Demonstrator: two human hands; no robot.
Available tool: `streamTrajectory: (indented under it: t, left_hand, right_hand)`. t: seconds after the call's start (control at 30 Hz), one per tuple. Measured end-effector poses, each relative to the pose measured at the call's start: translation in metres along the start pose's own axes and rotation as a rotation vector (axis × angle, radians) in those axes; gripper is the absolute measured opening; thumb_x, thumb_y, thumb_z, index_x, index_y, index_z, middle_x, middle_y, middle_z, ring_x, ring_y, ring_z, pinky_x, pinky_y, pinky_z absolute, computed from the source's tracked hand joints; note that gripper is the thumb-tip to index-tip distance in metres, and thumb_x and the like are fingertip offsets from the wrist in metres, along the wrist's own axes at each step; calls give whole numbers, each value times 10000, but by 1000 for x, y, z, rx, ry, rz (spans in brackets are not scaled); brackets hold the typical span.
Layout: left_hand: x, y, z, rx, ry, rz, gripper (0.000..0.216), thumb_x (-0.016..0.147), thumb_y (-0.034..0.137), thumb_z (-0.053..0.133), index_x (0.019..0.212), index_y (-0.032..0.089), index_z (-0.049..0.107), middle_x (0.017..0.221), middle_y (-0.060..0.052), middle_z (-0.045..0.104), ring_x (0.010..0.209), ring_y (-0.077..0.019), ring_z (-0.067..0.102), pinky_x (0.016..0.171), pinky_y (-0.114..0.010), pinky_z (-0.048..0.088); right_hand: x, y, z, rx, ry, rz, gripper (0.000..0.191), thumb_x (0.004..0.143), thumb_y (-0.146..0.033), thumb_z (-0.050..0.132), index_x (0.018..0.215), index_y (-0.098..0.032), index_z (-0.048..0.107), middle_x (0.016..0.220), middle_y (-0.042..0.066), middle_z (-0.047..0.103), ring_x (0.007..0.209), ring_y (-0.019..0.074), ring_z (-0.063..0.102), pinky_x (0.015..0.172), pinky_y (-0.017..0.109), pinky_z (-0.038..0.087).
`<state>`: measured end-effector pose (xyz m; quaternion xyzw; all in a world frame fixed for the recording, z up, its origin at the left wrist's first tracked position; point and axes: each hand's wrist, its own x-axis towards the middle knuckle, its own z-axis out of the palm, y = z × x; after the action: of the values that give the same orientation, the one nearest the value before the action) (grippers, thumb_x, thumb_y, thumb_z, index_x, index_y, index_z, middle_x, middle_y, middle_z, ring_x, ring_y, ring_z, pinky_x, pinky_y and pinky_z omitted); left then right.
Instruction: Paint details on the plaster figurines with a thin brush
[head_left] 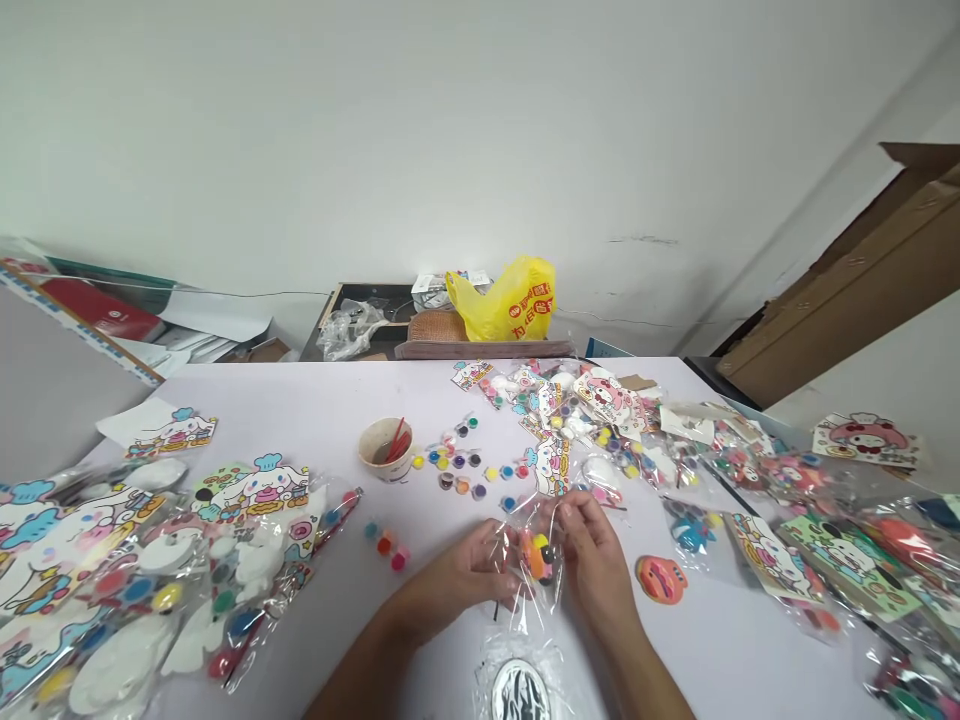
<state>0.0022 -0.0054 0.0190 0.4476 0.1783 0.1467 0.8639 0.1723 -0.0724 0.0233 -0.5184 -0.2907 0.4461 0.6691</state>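
Note:
Between both hands, near the table's front, is a clear plastic bag (531, 598) with small orange, yellow and black pieces (538, 556) inside, perhaps paint pots. My left hand (466, 578) grips the bag's left side, fingers closed. Pinched at the upper right edge, the bag is also held by my right hand (596, 560). Just below lies an oval black-and-white piece (520, 690) on clear plastic. To the right of my right hand rests a painted pink and orange figure (661, 580). A short strip of paint pots (385, 545) lies left of my left hand.
A paper cup (385, 449) holding red brushes stands mid-table, beside several loose paint pots (459, 461). Bagged craft kits pile up at left (142, 560) and right (802, 480). Behind the table are a yellow plastic bag (510, 300) and a cardboard box (847, 270).

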Motion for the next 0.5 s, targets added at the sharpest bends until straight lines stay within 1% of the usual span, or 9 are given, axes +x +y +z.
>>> streamTrajectory:
  t: [0.13, 0.23, 0.3, 0.37, 0.43, 0.5]
  left_hand:
    - [1, -5, -1, -9, 57, 54, 390, 774, 210, 727, 1131, 189, 571, 1034, -58, 613, 921, -201, 586, 829, -322, 423]
    - [1, -7, -1, 0, 102, 72, 385, 774, 212, 730, 1126, 201, 573, 1006, -43, 609, 893, -183, 574, 848, -324, 417]
    - [1, -8, -1, 14, 127, 76, 396, 774, 204, 727, 1138, 214, 571, 1029, -41, 600, 918, -188, 564, 866, -334, 417]
    - [1, -8, -1, 18, 136, 84, 405, 777, 193, 720, 1151, 226, 569, 1078, -46, 591, 986, -205, 554, 888, -343, 410]
    - [1, -7, -1, 10, 127, 89, 390, 778, 184, 715, 1138, 232, 572, 1133, -55, 583, 1050, -220, 543, 901, -347, 403]
    - [2, -6, -1, -9, 101, 90, 370, 776, 171, 713, 1113, 232, 573, 1166, -60, 576, 1067, -226, 544, 898, -349, 408]
  right_hand:
    - [1, 2, 0, -102, 86, -58, 221, 865, -417, 628, 778, -230, 549, 741, -6, 552, 646, 153, 488, 603, 257, 423]
    - [1, 2, -1, -116, 133, -69, 232, 835, -413, 652, 755, -226, 540, 673, -27, 482, 589, 140, 428, 552, 240, 389]
    - [1, 3, -2, -109, 136, -49, 221, 821, -414, 658, 773, -228, 547, 646, -36, 455, 577, 140, 417, 540, 239, 384]
    - [2, 4, -3, -108, 128, -17, 203, 815, -411, 658, 809, -234, 558, 642, -41, 450, 574, 142, 418, 541, 242, 389]
    - [3, 6, -3, -109, 103, 20, 195, 818, -410, 653, 838, -240, 560, 668, -38, 474, 584, 146, 435, 543, 245, 395]
    - [4, 8, -4, -129, 69, 53, 202, 825, -416, 647, 825, -234, 559, 688, -32, 495, 592, 145, 446, 537, 241, 387]
